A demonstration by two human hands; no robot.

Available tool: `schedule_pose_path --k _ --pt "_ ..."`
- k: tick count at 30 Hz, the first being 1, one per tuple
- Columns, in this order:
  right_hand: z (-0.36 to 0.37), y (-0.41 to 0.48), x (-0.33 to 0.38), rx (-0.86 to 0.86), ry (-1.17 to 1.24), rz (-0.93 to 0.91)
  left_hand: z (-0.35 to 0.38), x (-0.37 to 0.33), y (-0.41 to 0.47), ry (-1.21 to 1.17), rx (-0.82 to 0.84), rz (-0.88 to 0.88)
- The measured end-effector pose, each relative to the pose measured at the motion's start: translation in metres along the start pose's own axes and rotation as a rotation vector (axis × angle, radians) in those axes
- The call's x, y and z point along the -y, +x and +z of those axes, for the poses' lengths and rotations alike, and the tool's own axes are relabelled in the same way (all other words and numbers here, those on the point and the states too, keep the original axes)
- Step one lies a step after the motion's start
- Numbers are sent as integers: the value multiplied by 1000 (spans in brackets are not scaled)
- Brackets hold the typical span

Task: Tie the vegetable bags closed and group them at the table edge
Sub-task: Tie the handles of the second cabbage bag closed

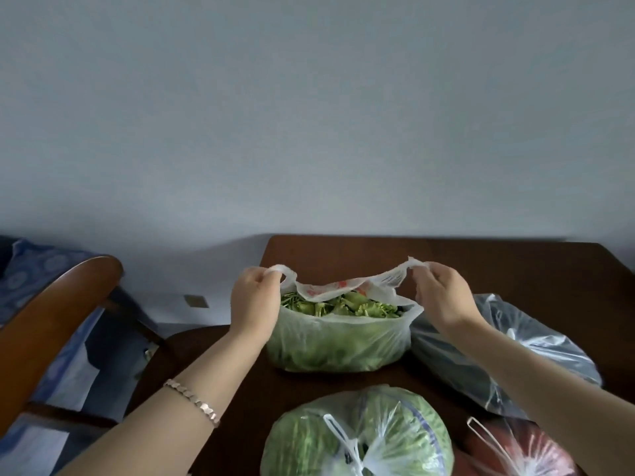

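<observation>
A white plastic bag of leafy greens (340, 341) stands open in the middle of the dark wooden table (481, 266). My left hand (254, 300) pinches its left handle. My right hand (439, 297) pinches the right handle, and the rim is stretched between them above the greens. Near the front edge lies a tied bag holding a green cabbage (357, 434). To its right sits a tied bag with red contents (525, 451), partly cut off by the frame. A clear bag with dark contents (498, 355) lies at the right, under my right forearm.
A wooden chair (51, 321) with a curved back stands left of the table, beside blue patterned bedding (31, 269). The table's far edge meets a plain pale wall (309, 115). A round dark stool seat (192, 341) shows under my left forearm.
</observation>
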State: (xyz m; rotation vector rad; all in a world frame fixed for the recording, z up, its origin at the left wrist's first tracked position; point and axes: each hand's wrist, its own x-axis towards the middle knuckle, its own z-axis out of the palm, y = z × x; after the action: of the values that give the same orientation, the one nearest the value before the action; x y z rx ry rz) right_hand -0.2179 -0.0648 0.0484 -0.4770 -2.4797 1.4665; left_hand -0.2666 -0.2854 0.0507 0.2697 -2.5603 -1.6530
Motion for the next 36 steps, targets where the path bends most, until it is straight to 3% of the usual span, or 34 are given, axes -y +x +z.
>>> schedule_pose_path --k 3,6,10,13,16,18,23,28,31,34,36 --pt "-9 -22 12 64 20 -49 -8 -17 -16 227 126 18" --pt "-16 -41 13 17 29 -81 -7 -30 -35 373 210 118" --pt "-20 -60 4 -63 33 -168 7 -31 -54 210 161 283" --pt "-15 -70 -1 71 146 -256 15 -21 -63 36 141 341" --pt "-8 -73 -7 239 294 -231 26 -10 -70 -65 306 251" --pt "-4 -67 -6 288 395 -178 34 -3 -71 -151 315 199" --pt "9 -35 -1 144 409 -105 45 4 -79 -144 239 131" --pt "24 -12 -8 227 490 202 56 -4 -81 -221 238 4" --pt "31 -8 -11 239 409 323 58 -3 -75 -262 196 -184" --pt "38 -12 -9 259 340 308 58 -4 -65 -374 293 -365" --pt "41 -16 -6 311 390 316 57 -10 -62 -356 369 -395"
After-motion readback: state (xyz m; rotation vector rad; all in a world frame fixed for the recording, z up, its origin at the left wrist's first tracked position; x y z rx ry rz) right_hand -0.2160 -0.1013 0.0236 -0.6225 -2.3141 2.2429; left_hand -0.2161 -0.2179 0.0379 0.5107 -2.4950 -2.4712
